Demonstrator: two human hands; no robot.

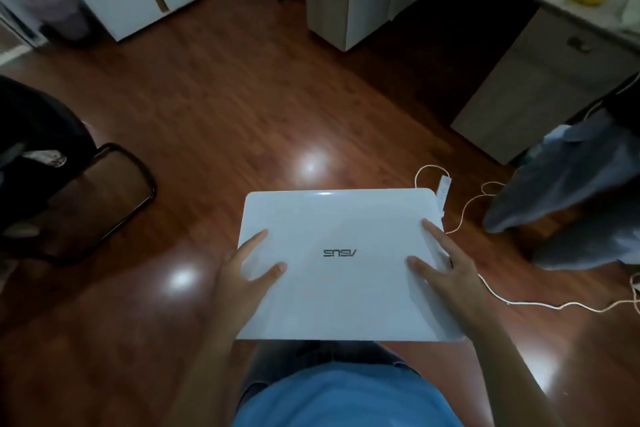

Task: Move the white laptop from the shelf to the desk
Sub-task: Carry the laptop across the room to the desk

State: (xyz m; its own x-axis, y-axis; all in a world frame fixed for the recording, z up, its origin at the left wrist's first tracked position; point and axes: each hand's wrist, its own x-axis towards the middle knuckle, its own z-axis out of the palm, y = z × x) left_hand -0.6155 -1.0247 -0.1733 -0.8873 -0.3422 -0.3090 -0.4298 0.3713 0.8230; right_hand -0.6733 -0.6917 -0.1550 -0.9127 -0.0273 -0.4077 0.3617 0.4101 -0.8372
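White laptop [339, 263], smooth, glossy, round-cornered, gripped by left hand [246, 274] and right hand [440, 263].

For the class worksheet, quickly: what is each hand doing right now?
Left hand: closed on the white laptop, gripping its left edge, thumb on the lid.
Right hand: closed on the same laptop, gripping its right edge.

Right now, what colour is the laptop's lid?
White, with a dark logo on the laptop; head view shows it.

Bare reddish wooden floor [242, 107] lies open ahead; black metal chair [114, 194] left, white cable [519, 302] and grey cloth heap [571, 191] right.
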